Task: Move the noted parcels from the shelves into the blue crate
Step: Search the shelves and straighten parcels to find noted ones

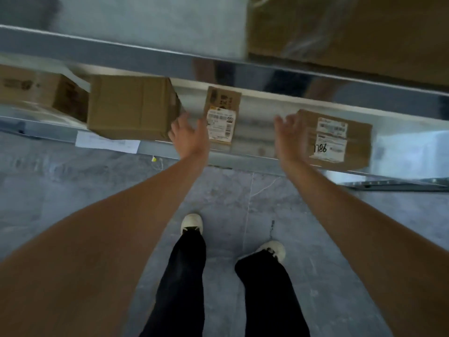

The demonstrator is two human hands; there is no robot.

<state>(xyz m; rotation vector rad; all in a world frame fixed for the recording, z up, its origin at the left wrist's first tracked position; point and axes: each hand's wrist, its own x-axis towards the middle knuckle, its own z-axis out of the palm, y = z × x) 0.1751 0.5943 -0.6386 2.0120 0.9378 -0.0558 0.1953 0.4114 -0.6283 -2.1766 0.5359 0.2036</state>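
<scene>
A small cardboard parcel (222,115) with a white label stands on the lower metal shelf (255,142). My left hand (188,136) reaches out just left of it, fingers spread and holding nothing. My right hand (290,138) is stretched out to its right, fingers straight, in front of the left end of a flat parcel (340,139) with "1786" written on its label. A larger plain box (131,107) sits left of my left hand. The blue crate is not in view.
Another cardboard box (41,90) stands at the far left of the shelf. An upper shelf beam (145,57) crosses above, with a big box (352,32) on it. A paper sheet (107,143) hangs on the shelf edge. My feet stand on the grey floor (243,203).
</scene>
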